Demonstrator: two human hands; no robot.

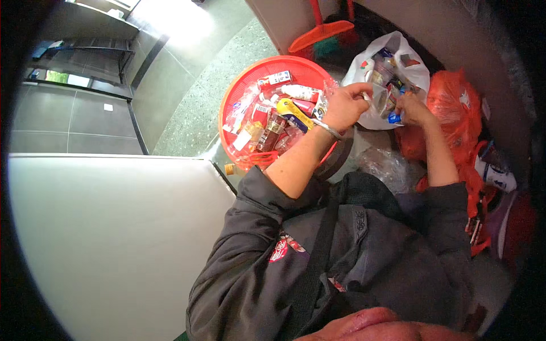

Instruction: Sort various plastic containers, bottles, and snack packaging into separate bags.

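A white plastic bag (363, 113) stands on the floor before me, its mouth wide and full of packaging waste. Pinched in the fingers of my left hand (350, 104) is the near left rim of this bag. My right hand (413, 110) reaches over the bag's right side, its fingers bent around a small blue item (394, 117) at the opening; its full shape is hidden. To the left stands a round red plastic basket (223, 115) heaped with empty bottles and packs. Among them lie a yellow and dark blue pack (294, 113) and a red-and-white bottle (300, 92).
Red plastic bags (452, 115) bulge at the right, by a white container (495, 172). Clear plastic film (381, 164) lies nearer me. An orange broom (322, 36) leans behind the bag. A white panel (115, 230) fills the left, beside a capped bottle (230, 169).
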